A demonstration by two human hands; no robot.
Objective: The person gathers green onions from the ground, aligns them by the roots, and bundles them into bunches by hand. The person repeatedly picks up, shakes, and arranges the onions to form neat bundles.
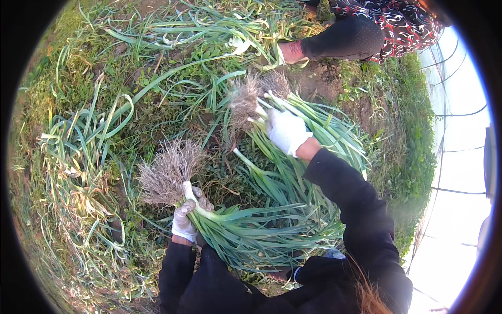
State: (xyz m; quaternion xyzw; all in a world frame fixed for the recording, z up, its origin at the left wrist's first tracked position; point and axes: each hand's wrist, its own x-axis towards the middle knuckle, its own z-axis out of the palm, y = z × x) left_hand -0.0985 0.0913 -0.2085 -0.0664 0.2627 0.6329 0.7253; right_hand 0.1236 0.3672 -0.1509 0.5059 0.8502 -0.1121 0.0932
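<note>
My left hand (188, 218), in a soiled white glove, grips the pale stems of a bunch of leeks or green onions (235, 223). Its bushy dry roots (170, 172) point up and left, and the long green leaves trail to the right across my lap. My right hand (288, 131), in a white glove, is over the root end of a second bunch (262, 143) lying on the ground; the fingers are mostly hidden, so its grip is unclear. Another bunch (325, 125) lies just beyond that hand, roots to the left.
Another person (345, 37) is at the upper right, a foot on the soil. Discarded leaves (86, 204) are heaped at the left, and more long leaves (204, 27) lie at the top. Weeds cover much of the ground. A plastic-film greenhouse wall (455, 157) with thin hoops stands at the right.
</note>
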